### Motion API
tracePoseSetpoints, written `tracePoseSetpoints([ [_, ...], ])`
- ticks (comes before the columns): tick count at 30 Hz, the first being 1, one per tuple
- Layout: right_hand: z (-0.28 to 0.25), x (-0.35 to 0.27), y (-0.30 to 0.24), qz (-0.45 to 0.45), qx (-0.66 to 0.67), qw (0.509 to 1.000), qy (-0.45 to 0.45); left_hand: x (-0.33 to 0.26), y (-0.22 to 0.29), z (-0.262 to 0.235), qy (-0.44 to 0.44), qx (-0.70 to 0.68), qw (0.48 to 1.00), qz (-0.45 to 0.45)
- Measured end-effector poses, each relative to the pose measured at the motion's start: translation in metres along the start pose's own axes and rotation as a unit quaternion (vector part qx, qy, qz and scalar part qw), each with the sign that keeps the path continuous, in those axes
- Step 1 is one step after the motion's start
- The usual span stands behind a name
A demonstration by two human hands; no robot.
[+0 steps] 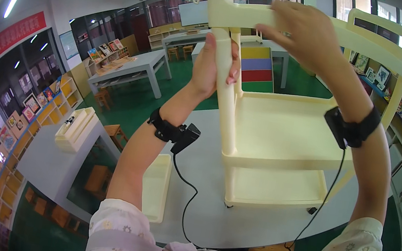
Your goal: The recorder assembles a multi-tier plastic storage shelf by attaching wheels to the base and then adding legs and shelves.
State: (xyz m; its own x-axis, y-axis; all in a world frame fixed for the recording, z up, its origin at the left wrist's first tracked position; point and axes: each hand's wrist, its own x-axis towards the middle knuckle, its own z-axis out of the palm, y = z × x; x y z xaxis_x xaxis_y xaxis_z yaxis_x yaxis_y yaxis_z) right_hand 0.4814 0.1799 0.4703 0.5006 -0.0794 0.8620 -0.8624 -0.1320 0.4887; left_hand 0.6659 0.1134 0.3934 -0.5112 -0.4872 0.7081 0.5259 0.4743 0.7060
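Note:
A cream plastic rolling cart [285,125] with tiered trays stands on the grey table [189,197] in front of me. My left hand [211,66] is wrapped around its near left post [224,103], just below the top tray [249,18]. Raised at that tray's near rim, my right hand [307,34] has its fingers stretched out and its thumb apart. Motion blurs the fingertips, and I cannot tell whether they touch the rim. Nothing shows in that hand. Black bands with small devices and cables sit on both my wrists.
A loose cream tray [155,189] lies on the table left of the cart, partly behind my left arm. Another table [55,165] at the left bears cream parts [77,129]. Shelves [23,150] line the left wall. Wooden stools [97,180] stand between the tables.

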Motion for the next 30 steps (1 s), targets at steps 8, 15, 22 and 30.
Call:
tracePoseSetpoints([
  [8,0.022,0.009,-0.009,-0.021,0.036,0.998,0.048,0.007,0.004,0.010,0.071,0.036,0.997,-0.016],
  [15,0.020,0.008,-0.014,-0.018,0.056,0.993,0.102,0.023,0.013,-0.049,0.282,0.237,0.925,0.094],
  [22,-0.024,0.008,-0.018,0.030,0.177,0.984,0.003,0.057,0.051,-0.009,0.024,0.193,0.958,0.209],
  [30,-0.031,-0.009,-0.015,0.022,0.167,0.984,-0.059,0.044,0.037,0.008,0.083,0.118,0.954,0.261],
])
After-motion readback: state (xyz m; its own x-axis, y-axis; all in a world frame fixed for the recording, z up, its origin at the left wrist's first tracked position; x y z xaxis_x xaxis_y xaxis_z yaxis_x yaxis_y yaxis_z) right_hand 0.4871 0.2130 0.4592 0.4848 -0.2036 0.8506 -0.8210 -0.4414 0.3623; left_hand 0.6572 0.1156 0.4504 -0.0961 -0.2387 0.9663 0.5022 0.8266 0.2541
